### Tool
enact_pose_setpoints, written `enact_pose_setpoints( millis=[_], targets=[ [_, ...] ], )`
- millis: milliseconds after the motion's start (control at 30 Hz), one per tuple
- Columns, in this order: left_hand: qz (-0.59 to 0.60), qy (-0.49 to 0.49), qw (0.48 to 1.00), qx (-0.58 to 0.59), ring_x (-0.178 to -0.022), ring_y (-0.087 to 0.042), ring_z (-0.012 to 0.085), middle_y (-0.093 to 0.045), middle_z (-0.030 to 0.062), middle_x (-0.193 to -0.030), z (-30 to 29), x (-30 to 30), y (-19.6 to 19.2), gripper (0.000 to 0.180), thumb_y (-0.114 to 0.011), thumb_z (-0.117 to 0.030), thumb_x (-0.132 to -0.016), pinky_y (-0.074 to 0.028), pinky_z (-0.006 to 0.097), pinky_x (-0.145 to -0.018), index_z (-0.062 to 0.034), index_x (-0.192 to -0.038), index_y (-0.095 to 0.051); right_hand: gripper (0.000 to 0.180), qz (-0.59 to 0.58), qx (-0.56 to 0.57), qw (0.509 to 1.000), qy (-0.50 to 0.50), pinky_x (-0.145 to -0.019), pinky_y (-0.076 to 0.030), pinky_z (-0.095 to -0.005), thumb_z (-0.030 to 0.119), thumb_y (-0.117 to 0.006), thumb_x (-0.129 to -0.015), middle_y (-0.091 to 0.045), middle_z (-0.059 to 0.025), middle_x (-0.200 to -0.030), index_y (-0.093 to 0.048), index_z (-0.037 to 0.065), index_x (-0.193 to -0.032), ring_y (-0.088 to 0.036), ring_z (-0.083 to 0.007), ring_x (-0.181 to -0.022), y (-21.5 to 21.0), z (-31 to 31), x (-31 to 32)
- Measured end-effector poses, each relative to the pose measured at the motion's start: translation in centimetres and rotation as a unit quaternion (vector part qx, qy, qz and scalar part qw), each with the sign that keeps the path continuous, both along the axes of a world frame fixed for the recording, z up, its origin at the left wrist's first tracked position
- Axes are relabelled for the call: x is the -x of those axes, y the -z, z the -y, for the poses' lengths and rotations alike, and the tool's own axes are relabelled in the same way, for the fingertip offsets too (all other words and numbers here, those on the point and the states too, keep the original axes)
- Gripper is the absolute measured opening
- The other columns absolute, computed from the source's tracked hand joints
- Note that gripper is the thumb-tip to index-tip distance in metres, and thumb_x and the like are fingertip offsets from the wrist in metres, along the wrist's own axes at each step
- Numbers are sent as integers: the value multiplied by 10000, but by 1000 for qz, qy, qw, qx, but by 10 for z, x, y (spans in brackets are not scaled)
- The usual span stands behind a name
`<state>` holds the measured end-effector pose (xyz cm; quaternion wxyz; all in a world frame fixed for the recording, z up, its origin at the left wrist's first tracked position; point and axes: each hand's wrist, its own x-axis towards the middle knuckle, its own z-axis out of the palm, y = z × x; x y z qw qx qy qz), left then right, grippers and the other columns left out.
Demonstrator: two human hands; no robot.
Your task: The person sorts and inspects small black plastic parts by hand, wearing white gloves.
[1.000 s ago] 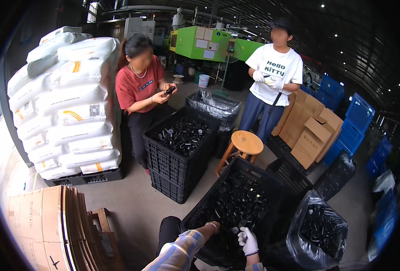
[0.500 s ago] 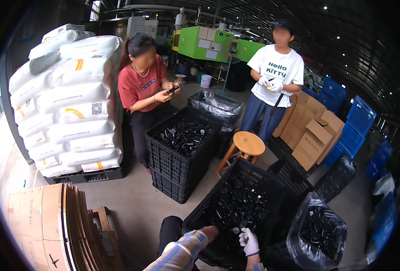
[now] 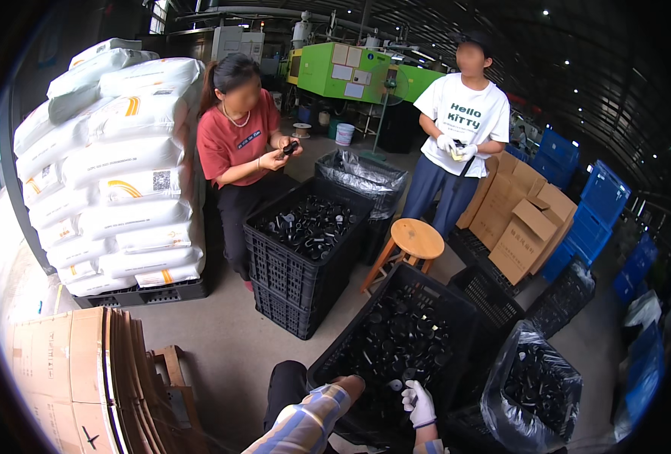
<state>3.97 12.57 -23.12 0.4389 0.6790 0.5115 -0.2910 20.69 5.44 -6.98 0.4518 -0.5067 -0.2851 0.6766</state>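
Hands | left (image 3: 348, 387) has slid into the black crate (image 3: 456, 303) (grip hidden) | gloved right (image 3: 420, 403) loosely open, unmoved

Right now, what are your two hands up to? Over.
Left hand bare, right hand gloved, both in the black crate of black plastic parts. Grip unclear. Nothing blocking.
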Motion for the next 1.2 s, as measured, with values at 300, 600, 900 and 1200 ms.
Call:
enact_pose_setpoints(
  millis=[300, 600, 900, 1200],
  targets=[
    [-18, 19, 999, 48, -817, -528, 235, -531, 127, -958, -19, -7, -3, 399, -596, -301, -671, -430, 368, -693, -25, -954, -535, 276, 9, -10, 1000, 12, -347, -302, -171, 311, -469, -806, -528, -33, -605, -502, 58, -909, -462, -77, -444, -1, 1, 0],
    [-41, 33, 995, 91, -776, -538, 227, -532, 131, -937, -28, -6, -2, 374, -616, -259, -668, -441, 368, -657, -15, -938, -534, 281, -4, -16, 1000, 18, -347, -301, -169, 311, -473, -804, -527, -32, -610, -501, 52, -908, -462, -76, -445, -2, 2, 1],
    [61, 52, 997, -18, -554, -532, 189, -547, 99, -633, -14, 7, -51, 255, -594, -248, -680, -437, 320, -519, -4, -750, -573, 287, -14, -20, 1000, 13, -347, -299, -169, 306, -466, -809, -524, -39, -607, -496, 42, -915, -457, -75, -442, 0, -1, 1],
    [126, -205, 966, -95, -538, -556, 181, -575, 91, -644, -15, 6, -51, 328, -490, -328, -730, -456, 306, -529, -25, -796, -598, 285, -14, -16, 1000, 14, -358, -295, -167, 294, -457, -813, -520, -37, -613, -499, 32, -919, -448, -70, -449, -6, 4, 6]
  ],
)
